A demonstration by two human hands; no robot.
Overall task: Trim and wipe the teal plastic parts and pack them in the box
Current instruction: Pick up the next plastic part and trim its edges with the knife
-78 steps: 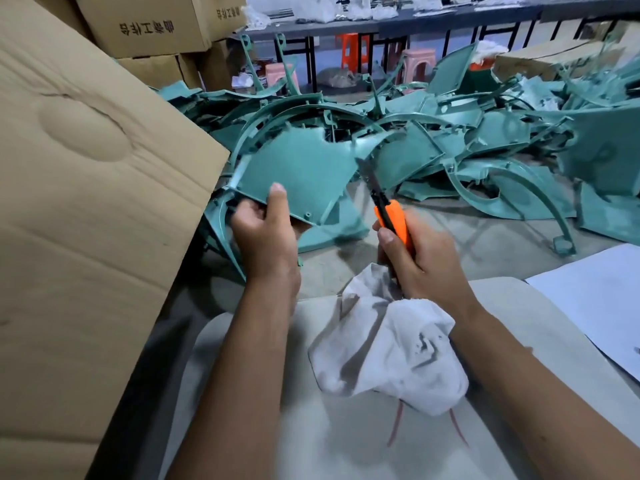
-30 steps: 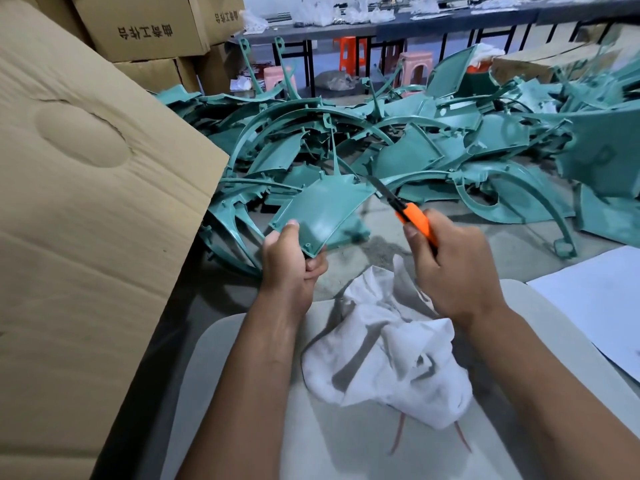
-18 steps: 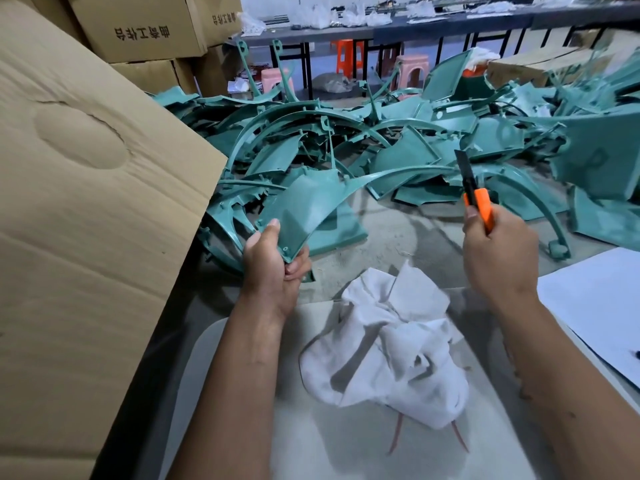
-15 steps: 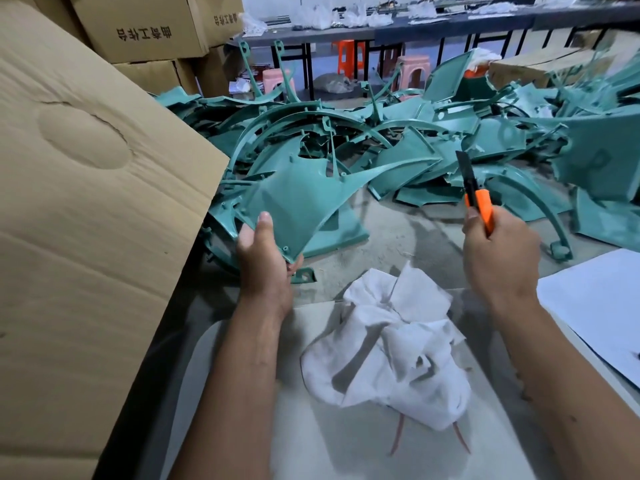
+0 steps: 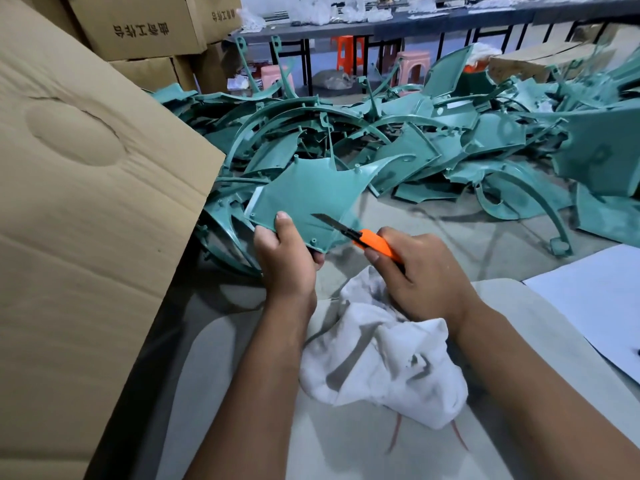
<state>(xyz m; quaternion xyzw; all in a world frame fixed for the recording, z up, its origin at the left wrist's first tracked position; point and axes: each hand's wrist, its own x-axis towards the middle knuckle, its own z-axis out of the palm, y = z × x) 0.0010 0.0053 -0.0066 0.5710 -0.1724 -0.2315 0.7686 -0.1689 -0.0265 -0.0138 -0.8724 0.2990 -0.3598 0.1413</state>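
The teal plastic part [image 5: 308,195], a flat panel with curved, pointed corners and small pegs along its edges, is held up above the grey worktop [image 5: 433,233], in front of the heap of teal parts [image 5: 433,143]. To the far left a large cardboard box flap [image 5: 86,209] leans across the view, and more cardboard cartons [image 5: 138,26] are stacked behind it.

The left hand [image 5: 285,258] grips the panel at its lower edge: the thumb lies flat on the near face, pointing up, while the other fingers curl round behind the panel, their tips just showing under its lower corner. The panel thus sits pinched between thumb in front and fingers behind, most of its face rising above the hand.

To the right, the right hand [image 5: 419,275] is wrapped round the orange handle of a utility knife [image 5: 360,237], fingers curled tightly together with the thumb pressed along the handle's near side. The dark blade points left and slightly up, and its tip lies over the panel's near face close to the lower right edge, just right of the left thumb; whether it touches the plastic cannot be told.

Below both hands a crumpled white cloth [image 5: 384,362] rests on a pale mat [image 5: 346,452]. At the far right lies a white sheet [image 5: 599,313].
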